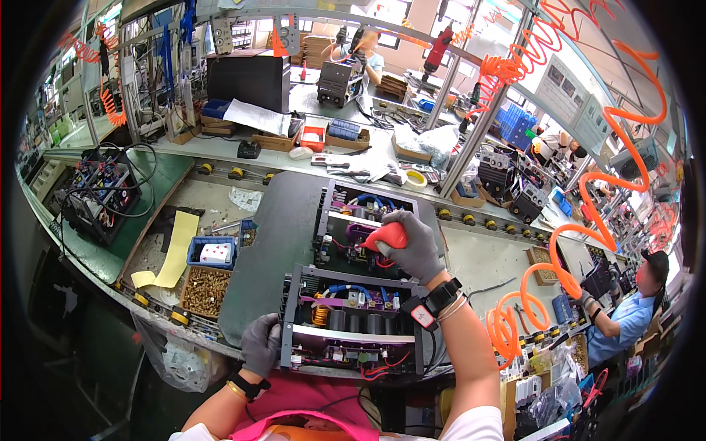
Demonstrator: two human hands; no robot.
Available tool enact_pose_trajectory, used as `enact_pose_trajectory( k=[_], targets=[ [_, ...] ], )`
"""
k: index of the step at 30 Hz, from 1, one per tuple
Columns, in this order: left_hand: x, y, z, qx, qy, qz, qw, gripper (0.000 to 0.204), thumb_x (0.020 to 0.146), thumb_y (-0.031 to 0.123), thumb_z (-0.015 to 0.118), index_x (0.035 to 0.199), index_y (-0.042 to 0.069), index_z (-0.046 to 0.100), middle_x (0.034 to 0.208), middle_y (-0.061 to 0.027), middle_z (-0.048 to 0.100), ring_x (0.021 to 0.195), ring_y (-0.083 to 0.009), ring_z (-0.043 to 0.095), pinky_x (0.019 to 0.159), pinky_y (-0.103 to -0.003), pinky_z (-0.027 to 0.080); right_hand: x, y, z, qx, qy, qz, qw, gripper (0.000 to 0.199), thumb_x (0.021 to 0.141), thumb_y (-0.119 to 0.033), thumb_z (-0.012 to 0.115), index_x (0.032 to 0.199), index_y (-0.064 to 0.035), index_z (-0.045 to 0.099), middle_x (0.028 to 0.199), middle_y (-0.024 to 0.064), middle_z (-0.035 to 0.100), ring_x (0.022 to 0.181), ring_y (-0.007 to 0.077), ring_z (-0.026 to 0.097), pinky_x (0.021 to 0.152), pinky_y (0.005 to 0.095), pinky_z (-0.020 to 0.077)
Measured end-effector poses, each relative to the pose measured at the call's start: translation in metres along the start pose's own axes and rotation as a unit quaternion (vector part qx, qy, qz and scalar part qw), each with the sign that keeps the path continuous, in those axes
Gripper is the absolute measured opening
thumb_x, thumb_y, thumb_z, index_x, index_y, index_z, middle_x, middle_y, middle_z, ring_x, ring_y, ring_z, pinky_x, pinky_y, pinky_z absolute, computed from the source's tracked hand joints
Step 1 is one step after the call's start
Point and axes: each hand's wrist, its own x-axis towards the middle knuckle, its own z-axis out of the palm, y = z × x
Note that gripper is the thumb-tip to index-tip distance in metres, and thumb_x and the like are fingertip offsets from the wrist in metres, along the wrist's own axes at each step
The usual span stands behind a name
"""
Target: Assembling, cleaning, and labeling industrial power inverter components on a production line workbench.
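Note:
My right hand (416, 245), in a grey glove, is closed around a red pneumatic screwdriver (384, 238) held over the far open electronics chassis (346, 220). An orange coiled air hose (548, 275) runs off to the right. My left hand (261, 344), also gloved, grips the front left corner of the near open chassis (353, 323), which shows a copper coil, black capacitors, a purple board and blue and red wires. Both chassis rest on a dark grey mat (272, 242).
A tray of brass screws (205, 291) and a blue parts bin (212, 252) sit left of the mat, beside yellow paper (179, 248). Another open unit (99, 192) lies on the far left. Other workers (625, 312) sit at right and at the back (353, 51).

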Motion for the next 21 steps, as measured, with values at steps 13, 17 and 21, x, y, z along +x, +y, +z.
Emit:
enact_pose_trajectory(
  k=[13, 17, 21],
  targets=[
    [-0.002, -0.004, 0.003, 0.012, -0.006, 0.007, 1.000, 0.020, 0.088, 0.015, 0.059, 0.106, 0.005, 0.061, 0.095, -0.0138, 0.065, 0.091, -0.0326, 0.062, 0.081, -0.041, 0.049, 0.001, -0.008, 0.001, -0.044, -0.033, -0.022, 0.998, 0.040, 0.067, -0.011, 0.078, 0.102, -0.0074, 0.058, 0.097, 0.0128, 0.066, 0.090, 0.0314, 0.066, 0.079, 0.0363, 0.0531],
    [0.002, 0.003, 0.002, 0.032, -0.009, 0.023, 0.999, 0.021, 0.087, 0.014, 0.059, 0.105, 0.004, 0.061, 0.094, -0.0143, 0.065, 0.089, -0.0331, 0.062, 0.079, -0.041, 0.049, 0.001, -0.005, -0.001, -0.040, -0.025, -0.032, 0.998, 0.039, 0.068, -0.014, 0.078, 0.101, -0.0078, 0.059, 0.094, 0.0113, 0.065, 0.088, 0.0281, 0.066, 0.077, 0.0349, 0.0526],
    [0.000, 0.001, -0.002, 0.022, 0.002, 0.040, 0.999, 0.019, 0.087, 0.012, 0.058, 0.104, 0.004, 0.061, 0.093, -0.0149, 0.064, 0.087, -0.0338, 0.062, 0.077, -0.041, 0.049, 0.005, -0.018, -0.009, -0.012, -0.007, 0.040, 0.999, 0.043, 0.067, -0.012, 0.079, 0.104, -0.0070, 0.059, 0.095, 0.0126, 0.066, 0.088, 0.0275, 0.066, 0.079, 0.0347, 0.0528]
  ],
)
